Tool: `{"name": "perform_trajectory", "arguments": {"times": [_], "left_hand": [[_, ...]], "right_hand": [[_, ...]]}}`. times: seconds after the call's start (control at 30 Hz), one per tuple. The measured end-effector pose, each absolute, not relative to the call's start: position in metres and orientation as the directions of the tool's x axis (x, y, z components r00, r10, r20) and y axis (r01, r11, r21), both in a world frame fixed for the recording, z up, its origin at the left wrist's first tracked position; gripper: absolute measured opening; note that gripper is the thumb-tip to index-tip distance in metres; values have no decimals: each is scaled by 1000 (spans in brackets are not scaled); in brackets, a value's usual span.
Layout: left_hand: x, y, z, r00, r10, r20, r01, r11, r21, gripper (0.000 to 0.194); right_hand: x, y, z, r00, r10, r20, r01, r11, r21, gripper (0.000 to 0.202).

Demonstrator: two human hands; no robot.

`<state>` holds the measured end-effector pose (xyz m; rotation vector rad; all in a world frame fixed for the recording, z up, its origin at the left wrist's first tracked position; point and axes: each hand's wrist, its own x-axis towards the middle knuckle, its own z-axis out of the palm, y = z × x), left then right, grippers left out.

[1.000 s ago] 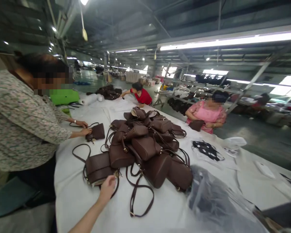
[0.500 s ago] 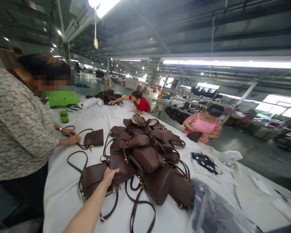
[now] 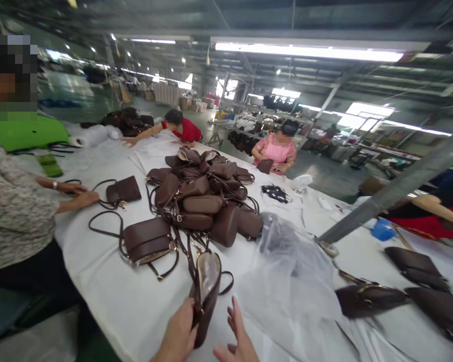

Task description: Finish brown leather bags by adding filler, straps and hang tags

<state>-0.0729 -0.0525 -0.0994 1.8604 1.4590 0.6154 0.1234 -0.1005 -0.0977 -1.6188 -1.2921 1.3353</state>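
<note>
My left hand [image 3: 181, 329] grips one side of a dark brown handbag [image 3: 208, 306] at the front of the table. The bag stands tilted with its mouth open, and pale stuffing [image 3: 210, 269] shows inside. Just to its right, my right hand [image 3: 238, 336] is held with fingers spread, apart from the bag. Behind the bag lies a heap of similar brown handbags [image 3: 202, 203] with thin straps. Left of it, another handbag [image 3: 147, 236] rests on its own, its strap looped out on the table.
Clear plastic bags [image 3: 283, 271] lie on the white-covered table [image 3: 98, 271] to the right. More dark handbags [image 3: 370, 299] sit beyond a slanted metal post [image 3: 381, 201]. Co-workers stand around the table; one at left handles a handbag [image 3: 123, 191].
One handbag has come off the heap's front and toward me in my left hand. My right hand has come into view. My view has swung to the right.
</note>
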Motion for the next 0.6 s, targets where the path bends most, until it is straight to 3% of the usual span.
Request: {"name": "perform_trajectory", "arguments": {"times": [0.1, 0.2, 0.3, 0.37, 0.43, 0.53, 0.6], "left_hand": [[-58, -75, -94, 493, 857, -149, 714, -301, 632, 26], [-42, -82, -86, 659, 678, -326, 738, -501, 451, 31], [-29, -79, -79, 780, 519, -350, 622, -577, 530, 41], [-26, -77, -81, 817, 494, -299, 537, -459, 708, 40], [-27, -78, -89, 799, 510, -319, 468, -192, 863, 24], [-35, -81, -108, 699, 508, -503, 412, 289, 864, 12], [-39, -79, -117, 606, 542, -582, 365, 461, 809, 10]], "right_hand": [[104, -90, -82, -5, 976, -216, 134, -214, -968, 117], [108, -99, -76, 116, 950, -290, 211, -309, -927, 113], [135, -115, -77, 216, 941, -262, 364, -326, -872, 93], [158, -123, -74, 158, 966, -205, 475, -257, -842, 79], [180, -128, -64, 81, 979, -189, 582, -200, -788, 66], [200, -137, -38, 81, 984, -161, 700, -171, -693, 53], [202, -142, -19, 80, 989, -128, 727, -145, -671, 52]]}}
